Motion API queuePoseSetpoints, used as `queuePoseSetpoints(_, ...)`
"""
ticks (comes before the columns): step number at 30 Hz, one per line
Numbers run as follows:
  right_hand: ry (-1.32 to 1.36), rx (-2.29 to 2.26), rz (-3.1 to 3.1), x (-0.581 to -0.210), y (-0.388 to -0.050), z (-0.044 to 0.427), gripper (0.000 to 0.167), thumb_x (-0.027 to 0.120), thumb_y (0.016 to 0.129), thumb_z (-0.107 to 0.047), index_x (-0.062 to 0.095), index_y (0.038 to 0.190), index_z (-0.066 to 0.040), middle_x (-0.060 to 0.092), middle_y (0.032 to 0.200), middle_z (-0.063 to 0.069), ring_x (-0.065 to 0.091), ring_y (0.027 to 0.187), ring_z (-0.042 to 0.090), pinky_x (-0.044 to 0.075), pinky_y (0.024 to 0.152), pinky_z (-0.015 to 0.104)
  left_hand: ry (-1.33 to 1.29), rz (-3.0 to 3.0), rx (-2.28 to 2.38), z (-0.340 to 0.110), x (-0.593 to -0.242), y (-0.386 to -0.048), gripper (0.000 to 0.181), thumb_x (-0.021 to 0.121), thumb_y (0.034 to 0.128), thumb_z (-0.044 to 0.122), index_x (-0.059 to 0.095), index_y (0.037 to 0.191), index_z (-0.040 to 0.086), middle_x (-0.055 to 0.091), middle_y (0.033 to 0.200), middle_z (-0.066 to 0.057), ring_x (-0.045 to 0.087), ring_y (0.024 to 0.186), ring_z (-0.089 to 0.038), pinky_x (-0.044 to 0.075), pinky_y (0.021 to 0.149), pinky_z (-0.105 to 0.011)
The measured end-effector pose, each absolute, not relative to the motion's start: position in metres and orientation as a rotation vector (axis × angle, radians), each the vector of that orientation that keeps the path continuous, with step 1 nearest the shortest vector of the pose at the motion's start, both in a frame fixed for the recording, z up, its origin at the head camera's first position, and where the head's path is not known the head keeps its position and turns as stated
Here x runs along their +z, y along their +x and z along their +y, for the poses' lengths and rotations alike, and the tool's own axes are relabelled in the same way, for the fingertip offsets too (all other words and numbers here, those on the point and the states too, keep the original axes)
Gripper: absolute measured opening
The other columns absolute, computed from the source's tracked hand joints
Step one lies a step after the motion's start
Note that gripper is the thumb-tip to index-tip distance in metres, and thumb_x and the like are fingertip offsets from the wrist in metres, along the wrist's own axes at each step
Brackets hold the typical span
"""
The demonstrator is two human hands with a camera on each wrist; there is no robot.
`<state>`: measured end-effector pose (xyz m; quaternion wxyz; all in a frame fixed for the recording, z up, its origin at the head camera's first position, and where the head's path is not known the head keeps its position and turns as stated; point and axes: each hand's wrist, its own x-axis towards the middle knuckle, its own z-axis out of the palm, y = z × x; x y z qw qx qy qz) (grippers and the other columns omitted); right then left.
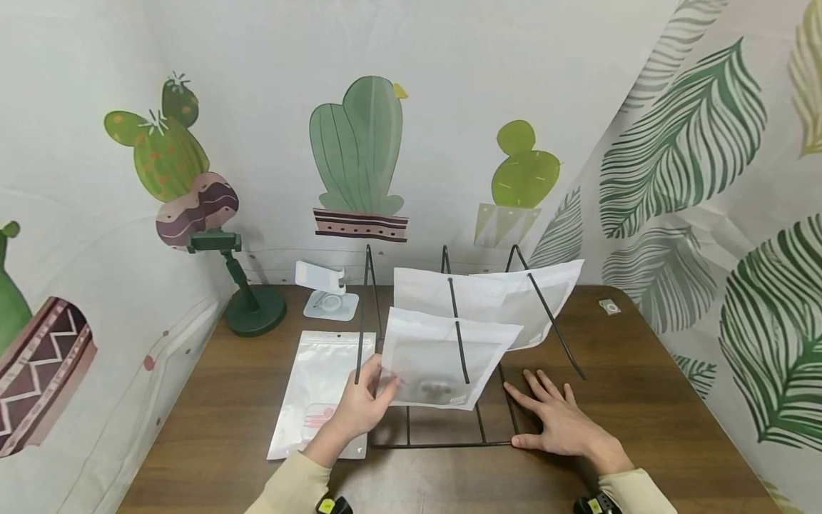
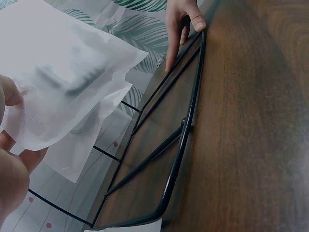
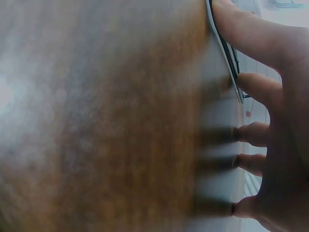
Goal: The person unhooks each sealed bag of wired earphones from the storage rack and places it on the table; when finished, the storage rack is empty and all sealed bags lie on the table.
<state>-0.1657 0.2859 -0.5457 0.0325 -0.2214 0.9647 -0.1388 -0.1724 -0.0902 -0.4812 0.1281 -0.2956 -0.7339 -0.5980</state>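
Note:
A black wire display rack (image 1: 443,445) stands on the table with white zip pouches hung on its prongs. My left hand (image 1: 361,405) pinches the lower left edge of the front frosted pouch (image 1: 437,360), which hangs on the middle prong; a dark item shows faintly inside. In the left wrist view, thumb and fingers (image 2: 13,169) lie on either side of the pouch (image 2: 53,96). Behind it hang more white pouches (image 1: 542,307), partly hidden. My right hand (image 1: 560,421) rests on the table, fingers spread, thumb and forefinger at the right side of the rack's base.
Left of the rack lies another white pouch (image 1: 321,385) with a pink-marked item. Behind it are a white folding stand (image 1: 327,289) and a dark green phone holder (image 1: 253,310). A small silver clip device (image 1: 609,307) lies at the back right of the wooden table (image 1: 668,400).

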Motion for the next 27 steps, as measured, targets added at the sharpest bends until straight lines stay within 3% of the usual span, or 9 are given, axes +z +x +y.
queuePoseSetpoints(9,-0.668,-0.44,2.956,-0.545,-0.166,0.286,0.089,0.064,0.075,-0.072,0.04,0.15,-0.029,0.028,0.156,0.024,0.018,0.144,0.049,0.014,0.1,0.081,-0.865,-2.132,-1.77,-0.09,-0.485,-0.169,0.03,0.057,0.0829,-0.019,0.057,0.109,-0.004,0.067,0.102,-0.02,0.066,0.096,-0.013,0.059,0.083,-0.036)
queuePoseSetpoints(20,-0.667,-0.433,2.958,-0.546,-0.165,0.285,0.09,0.064,0.075,-0.072,0.04,0.149,-0.028,0.029,0.156,0.024,0.019,0.144,0.05,0.014,0.1,0.082,-0.885,-2.095,-1.753,-0.09,-0.484,-0.163,0.029,0.058,0.0813,-0.021,0.057,0.106,-0.004,0.066,0.097,-0.02,0.066,0.09,-0.012,0.06,0.077,-0.033)
queuePoseSetpoints(27,-0.661,-0.433,2.952,-0.546,-0.166,0.286,0.09,0.063,0.075,-0.073,0.039,0.15,-0.029,0.028,0.156,0.024,0.018,0.144,0.049,0.014,0.1,0.081,-0.896,-2.076,-1.737,-0.091,-0.512,-0.17,0.03,0.059,0.082,-0.019,0.057,0.106,-0.001,0.067,0.095,-0.018,0.066,0.087,-0.011,0.059,0.072,-0.032)
